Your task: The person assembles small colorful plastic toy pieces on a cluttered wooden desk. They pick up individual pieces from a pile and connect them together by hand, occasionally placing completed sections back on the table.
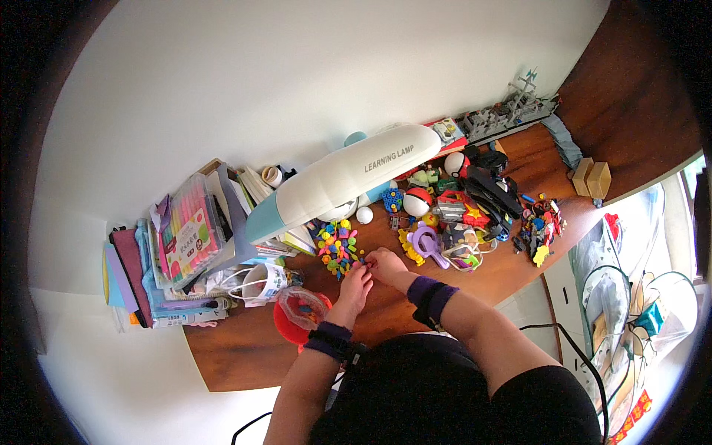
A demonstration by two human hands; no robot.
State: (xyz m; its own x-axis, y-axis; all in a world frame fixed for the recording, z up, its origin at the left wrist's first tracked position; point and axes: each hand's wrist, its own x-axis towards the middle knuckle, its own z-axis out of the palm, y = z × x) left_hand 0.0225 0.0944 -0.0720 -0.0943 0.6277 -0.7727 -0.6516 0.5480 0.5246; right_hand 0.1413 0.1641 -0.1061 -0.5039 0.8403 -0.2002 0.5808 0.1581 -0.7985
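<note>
Brown wood forms the counter [245, 363], and near its middle a heap of small, many-coloured plastic building pieces [337, 248] is taken here as the landmark. Both hands are brought together at the near edge of that heap: the left hand [356, 285] and the right hand [386, 265] have fingertips pinched on a tiny piece, too small to be identified, so each grip is closed, though on what exactly cannot be told. Dark purple wristbands are worn on both forearms.

Left of the heap, a clear rectangular plastic case of pink and yellow marker pens [189, 230] with a colourful label is tilted on a stack of books and folders. Just near-left of the heap, a round red plastic bowl [297, 319] is seen, with a clear bag of small coloured pieces in it. Above the heap, a long white and teal desk lamp head [348, 178] is suspended. Right of the heap, a jumble of toys is spread, a purple plastic magnifier-shaped toy [428, 243] among them.
</note>
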